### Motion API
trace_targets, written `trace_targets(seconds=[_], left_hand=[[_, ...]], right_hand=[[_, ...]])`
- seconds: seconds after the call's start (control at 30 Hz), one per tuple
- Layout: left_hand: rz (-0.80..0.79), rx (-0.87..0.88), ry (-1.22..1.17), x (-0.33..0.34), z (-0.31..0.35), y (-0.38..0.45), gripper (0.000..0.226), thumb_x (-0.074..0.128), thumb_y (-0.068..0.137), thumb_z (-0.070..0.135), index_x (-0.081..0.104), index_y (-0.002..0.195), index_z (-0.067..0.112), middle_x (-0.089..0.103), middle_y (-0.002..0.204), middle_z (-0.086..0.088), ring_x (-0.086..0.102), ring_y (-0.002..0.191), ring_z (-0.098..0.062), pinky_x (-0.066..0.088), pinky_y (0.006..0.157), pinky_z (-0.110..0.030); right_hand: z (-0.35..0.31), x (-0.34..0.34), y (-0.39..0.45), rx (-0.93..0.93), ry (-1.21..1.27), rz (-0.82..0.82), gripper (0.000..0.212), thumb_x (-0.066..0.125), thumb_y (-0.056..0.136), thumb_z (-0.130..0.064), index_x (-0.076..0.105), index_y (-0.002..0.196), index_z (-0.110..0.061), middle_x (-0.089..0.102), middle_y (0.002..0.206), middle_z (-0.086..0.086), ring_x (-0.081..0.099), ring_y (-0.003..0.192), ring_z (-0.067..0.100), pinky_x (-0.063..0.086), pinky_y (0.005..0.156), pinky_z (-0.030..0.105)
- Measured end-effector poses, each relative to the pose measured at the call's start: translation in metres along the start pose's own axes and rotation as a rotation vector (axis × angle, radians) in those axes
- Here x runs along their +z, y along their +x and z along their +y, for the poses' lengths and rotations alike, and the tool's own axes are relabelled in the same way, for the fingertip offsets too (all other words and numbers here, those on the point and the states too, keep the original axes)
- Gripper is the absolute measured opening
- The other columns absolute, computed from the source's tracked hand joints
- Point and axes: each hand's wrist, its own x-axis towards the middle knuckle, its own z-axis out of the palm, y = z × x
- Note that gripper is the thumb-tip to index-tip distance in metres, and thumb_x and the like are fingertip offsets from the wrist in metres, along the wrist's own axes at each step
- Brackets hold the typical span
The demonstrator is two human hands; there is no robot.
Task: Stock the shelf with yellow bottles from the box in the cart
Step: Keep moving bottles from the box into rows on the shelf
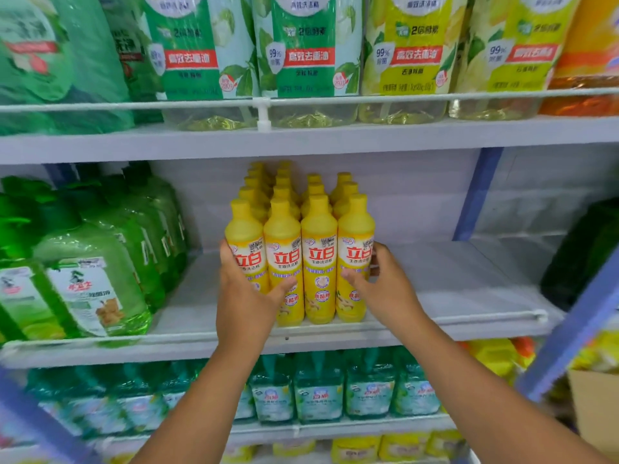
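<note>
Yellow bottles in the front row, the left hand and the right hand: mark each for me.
front row of yellow bottles (319, 259): head view, red label of the third bottle.
left hand (246, 296): head view, back of the hand.
right hand (385, 289): head view, back of the hand.

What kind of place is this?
Most likely a shop's cleaning-products aisle: tiered white shelves with wire front rails, identical yellow bottles lined up in rows, and green detergent jugs alongside. The left hand and right hand bracket the front row.

Red "立白" on the yellow bottles (318, 259), "99%" and "2倍" on the upper-shelf refill pouches (412, 45)
</note>
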Motion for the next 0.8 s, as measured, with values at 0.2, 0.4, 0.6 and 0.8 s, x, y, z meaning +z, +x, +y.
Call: trace_targets(seconds=[0.2,0.4,0.6,0.8], left_hand=[[-0.112,-0.098,-0.028,-0.009,-0.004,0.001,0.085,0.086,0.061,0.059,0.036,0.125,0.037,0.060,0.122,0.012,0.065,0.104,-0.017,0.052,0.078,-0.038],[-0.189,-0.060,0.034,-0.023,-0.006,0.004,0.073,0.076,0.075,0.058,0.034,0.129,0.034,0.059,0.125,0.008,0.062,0.105,-0.019,0.051,0.077,-0.038],[-0.342,0.015,0.413,-0.058,-0.017,0.011,0.040,0.051,0.094,0.056,0.049,0.125,0.030,0.065,0.120,-0.003,0.062,0.105,-0.031,0.043,0.074,-0.035],[-0.435,0.099,0.615,-0.056,0.002,-0.025,0.078,0.052,0.092,0.059,0.024,0.151,0.017,0.023,0.159,-0.012,0.036,0.137,-0.036,0.042,0.102,-0.049]], right_hand=[[-0.008,0.005,-0.012,0.065,-0.026,0.032,0.033,0.070,0.091,-0.037,0.054,0.120,-0.036,0.061,0.113,-0.016,0.059,0.107,0.011,0.051,0.087,0.031],[-0.021,0.012,-0.028,0.069,-0.074,0.020,0.037,0.061,0.097,-0.038,0.052,0.132,-0.029,0.062,0.121,-0.011,0.060,0.106,0.011,0.051,0.093,0.034],[-0.028,0.014,-0.052,0.082,-0.216,-0.025,0.037,0.057,0.100,-0.036,0.049,0.134,-0.025,0.060,0.133,0.000,0.057,0.120,0.019,0.046,0.098,0.036],[-0.017,0.001,-0.080,0.050,-0.482,-0.090,0.059,0.050,0.101,-0.048,0.033,0.153,-0.025,0.044,0.151,0.008,0.042,0.138,0.024,0.037,0.110,0.037]])
